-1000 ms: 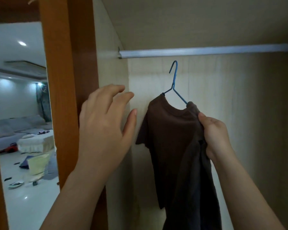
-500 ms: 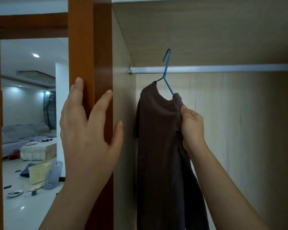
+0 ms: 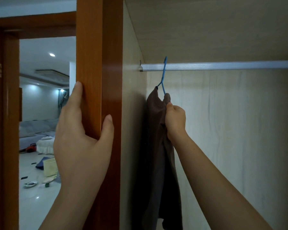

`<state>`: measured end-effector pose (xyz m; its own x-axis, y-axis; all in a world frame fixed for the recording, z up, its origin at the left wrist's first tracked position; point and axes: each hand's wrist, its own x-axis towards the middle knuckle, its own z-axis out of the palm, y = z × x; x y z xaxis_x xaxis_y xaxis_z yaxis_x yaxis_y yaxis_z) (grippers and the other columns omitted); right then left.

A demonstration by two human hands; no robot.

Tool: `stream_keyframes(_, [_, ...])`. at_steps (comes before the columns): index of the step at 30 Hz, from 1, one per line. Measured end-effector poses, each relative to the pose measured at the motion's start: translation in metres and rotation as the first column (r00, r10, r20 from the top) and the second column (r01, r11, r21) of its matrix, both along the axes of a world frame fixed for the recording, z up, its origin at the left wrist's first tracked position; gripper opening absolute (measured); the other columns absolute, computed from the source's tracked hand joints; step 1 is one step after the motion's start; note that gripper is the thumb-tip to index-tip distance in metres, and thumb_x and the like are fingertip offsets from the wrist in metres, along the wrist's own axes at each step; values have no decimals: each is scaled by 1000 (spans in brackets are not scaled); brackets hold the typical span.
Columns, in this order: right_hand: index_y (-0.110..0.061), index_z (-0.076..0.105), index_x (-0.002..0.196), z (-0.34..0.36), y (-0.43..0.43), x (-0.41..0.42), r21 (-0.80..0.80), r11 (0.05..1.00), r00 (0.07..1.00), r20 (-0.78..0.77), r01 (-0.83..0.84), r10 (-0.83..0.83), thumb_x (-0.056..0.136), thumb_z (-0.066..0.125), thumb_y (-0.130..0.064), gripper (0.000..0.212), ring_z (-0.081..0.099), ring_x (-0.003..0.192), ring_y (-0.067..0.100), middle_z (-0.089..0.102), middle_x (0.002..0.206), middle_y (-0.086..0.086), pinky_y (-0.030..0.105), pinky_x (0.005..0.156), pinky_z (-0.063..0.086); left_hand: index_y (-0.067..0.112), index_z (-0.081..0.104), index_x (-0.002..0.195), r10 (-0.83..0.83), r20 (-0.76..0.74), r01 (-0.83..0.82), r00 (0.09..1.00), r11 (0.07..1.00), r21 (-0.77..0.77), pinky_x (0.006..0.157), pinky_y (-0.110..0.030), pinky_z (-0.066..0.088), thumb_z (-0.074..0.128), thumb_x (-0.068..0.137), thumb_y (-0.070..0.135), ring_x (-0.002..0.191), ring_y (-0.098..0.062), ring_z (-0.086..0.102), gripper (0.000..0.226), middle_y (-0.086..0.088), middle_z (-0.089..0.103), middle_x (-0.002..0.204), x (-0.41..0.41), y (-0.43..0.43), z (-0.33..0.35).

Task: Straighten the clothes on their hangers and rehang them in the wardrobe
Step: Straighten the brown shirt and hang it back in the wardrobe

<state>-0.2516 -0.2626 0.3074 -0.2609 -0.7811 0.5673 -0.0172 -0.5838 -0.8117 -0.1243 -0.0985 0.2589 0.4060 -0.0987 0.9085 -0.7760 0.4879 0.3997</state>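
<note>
A dark brown T-shirt hangs on a blue hanger inside the wardrobe. The hanger's hook crosses the silver rail near its left end. My right hand is closed on the shirt's right shoulder, just under the hanger's neck. My left hand grips the front edge of the wardrobe's orange-brown side panel, thumb on the inner face, fingers on the outer one.
The wardrobe's pale back wall and top board frame the rail, which is bare to the right of the hanger. Through a doorway at left lie a tiled floor, a sofa and a yellow basket.
My right hand has lifted the shirt up and to the left until the hook reached the rail. My left hand moved from mid-air onto the side panel and took hold of it.
</note>
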Motion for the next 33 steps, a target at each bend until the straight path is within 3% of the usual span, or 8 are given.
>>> stream_keyframes(9, [-16,37,60,-29,10,-2,-120,990,989,-137,-75,58,95,40,-18,35,39,47,4,38,57,-4,8,41,32,34,22,141,11,34,-9,999,999,-41,101,-46,43,52,81,38,125,-10,39,68,23,30,128,2,-4,-4])
stream_keyframes(13, [-15,48,89,-46,22,-5,-244,968,939,-344,-62,-27,93,46,-20,7,48,64,2,48,79,-5,3,51,40,31,23,142,-10,33,12,999,999,-46,103,-41,39,51,81,38,124,-3,33,68,22,29,130,2,-5,-3])
stream_keyframes(15, [-15,51,102,-54,25,-9,-261,964,919,-390,-55,-53,92,50,-22,12,51,76,1,51,97,-3,2,60,42,29,23,142,-24,33,25,999,999,-44,104,-38,38,51,82,38,125,-3,32,67,21,29,130,3,-4,-5])
stream_keyframes(19, [-13,45,129,-74,42,-19,-175,968,906,-413,-179,93,91,53,-21,40,55,108,15,54,125,2,26,91,48,29,23,142,-70,28,71,997,997,-19,105,-37,38,52,84,36,127,-3,33,66,21,30,133,4,0,-9])
stream_keyframes(23, [-15,48,117,-104,67,-28,-112,964,879,-447,-242,169,91,53,-20,27,56,103,18,56,113,2,38,91,51,29,21,144,-101,9,100,995,993,56,105,-30,35,52,85,33,129,-3,32,67,19,30,136,1,9,-25])
stream_keyframes(26, [-20,42,128,-134,82,-38,-22,964,877,-421,-263,230,89,56,-22,42,55,105,9,53,115,-10,27,90,52,26,18,145,-110,-21,112,994,984,141,102,-15,29,55,84,34,130,-1,30,71,18,28,139,0,19,-47])
stream_keyframes(30, [-30,40,127,-186,100,-55,94,960,859,-431,-263,277,84,63,-28,49,57,98,3,54,106,-20,17,76,53,35,13,143,-137,-39,142,990,945,294,106,-36,36,53,78,42,132,-8,32,77,16,30,142,-4,37,-86])
stream_keyframes(33, [-32,40,123,-231,118,-69,181,960,855,-441,-214,274,82,66,-30,49,55,99,-3,53,108,-23,6,74,48,43,11,136,-134,-75,153,988,905,397,104,-35,34,54,75,43,133,-11,32,74,10,33,144,-4,52,-123])
